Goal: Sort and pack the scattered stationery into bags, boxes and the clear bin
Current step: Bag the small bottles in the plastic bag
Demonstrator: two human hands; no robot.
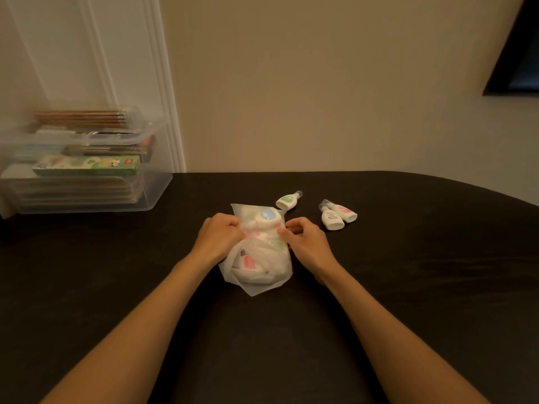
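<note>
A thin translucent white bag lies on the dark table, holding several small white glue bottles with coloured labels. A blue-labelled bottle sits at the bag's open far end. My left hand grips the bag's left side near the opening. My right hand pinches the right side of the bag. Loose on the table lie a green-labelled bottle just beyond the bag, and two more bottles, one plain-looking and one pink-labelled, to the right.
A clear plastic bin stands at the far left of the table, stacked with pencil packs, a green box and flat packets. A wall rises behind the table's far edge. A dark screen corner shows top right.
</note>
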